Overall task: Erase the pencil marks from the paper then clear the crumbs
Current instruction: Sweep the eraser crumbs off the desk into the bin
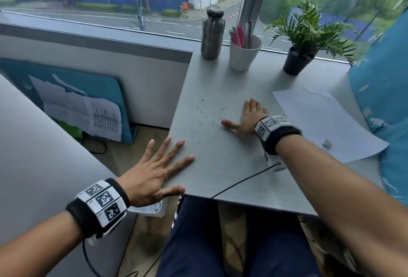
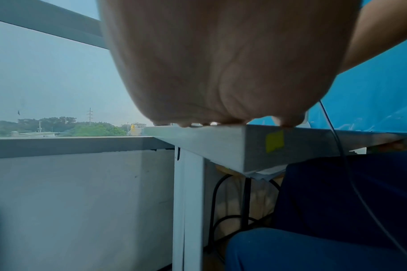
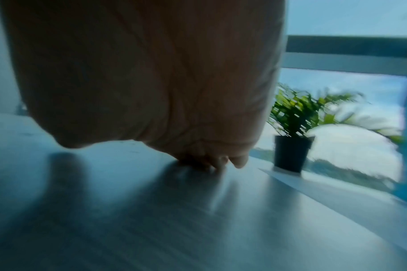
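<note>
Two hands flat on table [image 1: 231, 166], left grip [image 1: 152, 173] splayed at corner, right grip [image 1: 247, 118] fingers straight beside crumbs [image 1: 207, 113]

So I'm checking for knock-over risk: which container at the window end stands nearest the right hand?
The white cup of pens, closer to the right hand than the steel bottle or the black plant pot.

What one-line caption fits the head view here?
Right hand flat on the table beside scattered eraser crumbs, left hand spread at the near corner, paper and eraser set aside.
</note>
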`<action>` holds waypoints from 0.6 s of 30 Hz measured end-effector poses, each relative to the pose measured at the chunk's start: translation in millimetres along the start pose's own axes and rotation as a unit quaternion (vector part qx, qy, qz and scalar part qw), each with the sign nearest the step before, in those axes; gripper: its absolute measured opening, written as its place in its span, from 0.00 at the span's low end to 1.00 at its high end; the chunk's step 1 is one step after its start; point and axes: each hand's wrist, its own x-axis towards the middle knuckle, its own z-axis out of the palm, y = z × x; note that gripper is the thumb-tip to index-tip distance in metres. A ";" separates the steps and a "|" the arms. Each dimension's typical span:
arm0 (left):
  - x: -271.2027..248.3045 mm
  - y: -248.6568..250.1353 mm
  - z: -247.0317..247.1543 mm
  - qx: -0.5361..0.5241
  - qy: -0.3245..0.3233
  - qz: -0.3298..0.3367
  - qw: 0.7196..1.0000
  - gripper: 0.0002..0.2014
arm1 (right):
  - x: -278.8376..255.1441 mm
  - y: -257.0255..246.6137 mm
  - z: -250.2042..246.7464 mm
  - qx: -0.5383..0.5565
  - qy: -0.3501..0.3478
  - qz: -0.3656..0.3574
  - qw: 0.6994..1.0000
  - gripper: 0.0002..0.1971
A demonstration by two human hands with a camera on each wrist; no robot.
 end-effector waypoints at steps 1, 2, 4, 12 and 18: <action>0.1 -0.2 1.1 -0.005 0.002 0.001 1.000 0.38 | -2.7 -12.5 4.1 -0.001 -0.002 -0.023 1.000 0.67; 0.3 0.0 2.8 -0.011 0.010 0.002 1.000 0.38 | -7.9 -29.2 10.1 -0.007 -0.001 -0.062 0.998 0.67; 0.0 1.1 7.3 -0.022 0.032 0.001 0.999 0.40 | -25.0 -65.5 22.6 -0.028 -0.019 -0.151 0.988 0.66; 1.9 14.2 23.6 -0.154 0.128 -0.053 0.978 0.45 | -5.3 -54.5 -13.7 0.000 0.016 -0.154 0.988 0.57; 4.5 15.1 27.0 -0.179 0.152 -0.056 0.970 0.46 | 26.7 -64.5 -25.8 -0.029 -0.016 -0.135 0.990 0.59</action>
